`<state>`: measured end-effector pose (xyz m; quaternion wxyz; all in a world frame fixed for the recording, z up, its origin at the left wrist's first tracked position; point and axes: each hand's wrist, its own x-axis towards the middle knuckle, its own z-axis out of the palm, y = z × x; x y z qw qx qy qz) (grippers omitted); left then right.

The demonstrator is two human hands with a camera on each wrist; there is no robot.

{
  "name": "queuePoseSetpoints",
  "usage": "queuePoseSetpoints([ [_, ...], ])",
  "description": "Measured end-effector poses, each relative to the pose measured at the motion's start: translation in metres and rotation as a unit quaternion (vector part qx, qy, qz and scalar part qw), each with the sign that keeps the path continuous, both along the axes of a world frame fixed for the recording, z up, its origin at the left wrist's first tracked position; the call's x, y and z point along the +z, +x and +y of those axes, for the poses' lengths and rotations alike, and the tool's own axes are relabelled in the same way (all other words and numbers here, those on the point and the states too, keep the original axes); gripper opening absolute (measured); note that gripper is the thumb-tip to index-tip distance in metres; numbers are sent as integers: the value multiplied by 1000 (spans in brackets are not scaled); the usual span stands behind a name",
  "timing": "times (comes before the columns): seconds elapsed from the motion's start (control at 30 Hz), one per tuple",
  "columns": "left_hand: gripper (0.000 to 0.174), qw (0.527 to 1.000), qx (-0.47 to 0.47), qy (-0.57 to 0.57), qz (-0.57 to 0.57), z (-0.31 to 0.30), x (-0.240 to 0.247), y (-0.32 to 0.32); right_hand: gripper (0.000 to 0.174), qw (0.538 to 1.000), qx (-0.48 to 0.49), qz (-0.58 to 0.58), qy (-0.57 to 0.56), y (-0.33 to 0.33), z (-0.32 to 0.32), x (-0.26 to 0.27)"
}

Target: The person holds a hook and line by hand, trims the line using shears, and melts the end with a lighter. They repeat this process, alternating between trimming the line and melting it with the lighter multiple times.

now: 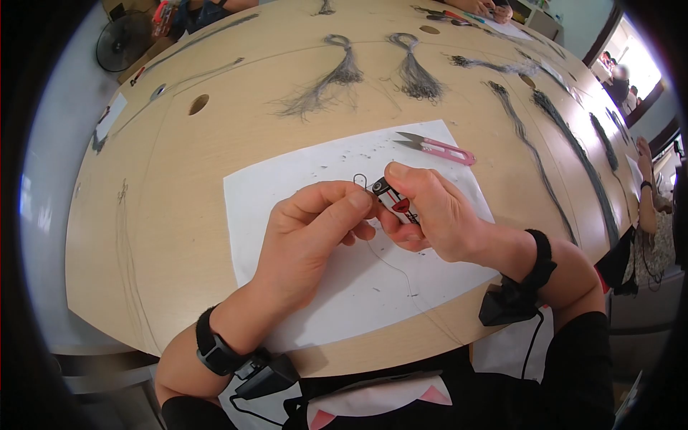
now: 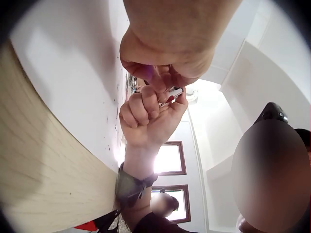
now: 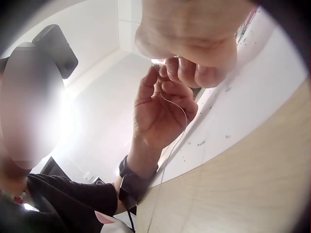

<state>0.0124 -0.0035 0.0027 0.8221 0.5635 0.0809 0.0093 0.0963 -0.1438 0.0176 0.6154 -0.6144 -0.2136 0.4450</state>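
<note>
Over a white sheet of paper (image 1: 251,190), my left hand (image 1: 308,226) pinches a thin dark cord between thumb and forefinger. A small cord loop (image 1: 360,179) stands up above those fingertips. The cord's thin tail (image 3: 186,119) hangs below the left hand in the right wrist view and runs down towards the table's near edge. My right hand (image 1: 448,218) grips a white lighter (image 1: 396,203) with red and black markings, its top end close beside the loop. The right thumb is raised near the lighter's top. No flame shows. Pink thread snips (image 1: 450,151) lie just beyond the hands.
Dark specks of cord are scattered over the paper. Two looped cord bundles (image 1: 345,72) (image 1: 419,80) lie farther back. Long dark cord hanks (image 1: 573,150) stretch along the right, and thin strands (image 1: 127,265) lie at the left. Other people sit around the table.
</note>
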Motion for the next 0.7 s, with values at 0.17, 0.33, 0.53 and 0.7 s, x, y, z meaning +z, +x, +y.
queuePoseSetpoints([
  [0.17, 10, 1000, -10, 8, -4, 1, 0, 0, 40, 999, -8, 31, -7, -2, 2, 2],
  [0.33, 12, 1000, -3, 16, 5, 0, 2, 1, 39, 999, 10, 35, 0, 0, 2, -1],
  [0.53, 14, 1000, -4, 1, -6, 1, -1, 1, 37, 999, 10, 34, -8, -1, 1, 0],
  [0.7, 14, 1000, -12, 4, -13, 1, -1, 1, 36, 999, 5, 47, 4, -1, 2, 2],
])
